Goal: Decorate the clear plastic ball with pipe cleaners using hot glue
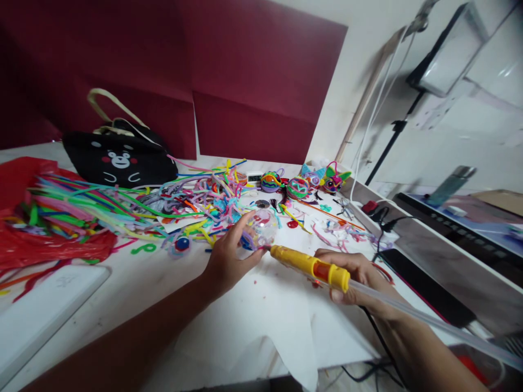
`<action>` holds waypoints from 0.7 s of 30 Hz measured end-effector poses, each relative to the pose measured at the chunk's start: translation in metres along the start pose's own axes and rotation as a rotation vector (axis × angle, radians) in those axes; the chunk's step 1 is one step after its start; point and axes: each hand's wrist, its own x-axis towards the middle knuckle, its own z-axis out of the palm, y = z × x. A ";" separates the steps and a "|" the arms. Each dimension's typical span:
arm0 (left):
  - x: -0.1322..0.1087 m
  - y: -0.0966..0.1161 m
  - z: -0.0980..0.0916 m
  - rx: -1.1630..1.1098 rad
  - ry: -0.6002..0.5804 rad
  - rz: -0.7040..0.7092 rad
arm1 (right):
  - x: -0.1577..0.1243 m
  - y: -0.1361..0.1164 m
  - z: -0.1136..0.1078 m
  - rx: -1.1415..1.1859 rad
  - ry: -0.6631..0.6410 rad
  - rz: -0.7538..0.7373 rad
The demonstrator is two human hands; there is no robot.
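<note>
My left hand (229,261) holds a clear plastic ball (265,226) with coloured pieces on or in it, thumb below and fingers over its left side. In my right hand (362,275) is a yellow hot glue gun (302,260), and a long translucent glue stick (425,316) runs out of its back end. The gun's tip points left and meets the lower edge of the ball, close to my left thumb; whether it touches I cannot tell. Another clear ball with a blue and red piece (182,245) lies to the left of my left hand.
Loose pipe cleaners (196,193) heap behind my hands; more spill from a red plastic bag (93,247). Finished-looking colourful balls (298,188) stand at the back. A black bag (118,158), a white power bank (49,310), a phone (425,286) and cables surround the work area.
</note>
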 end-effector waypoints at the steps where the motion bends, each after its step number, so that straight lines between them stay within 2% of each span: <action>1: 0.000 0.000 0.000 -0.002 -0.005 0.001 | 0.000 0.000 0.000 -0.001 -0.003 -0.003; 21: 0.000 0.001 0.000 0.013 0.010 -0.017 | -0.004 0.008 -0.005 -0.024 0.030 -0.012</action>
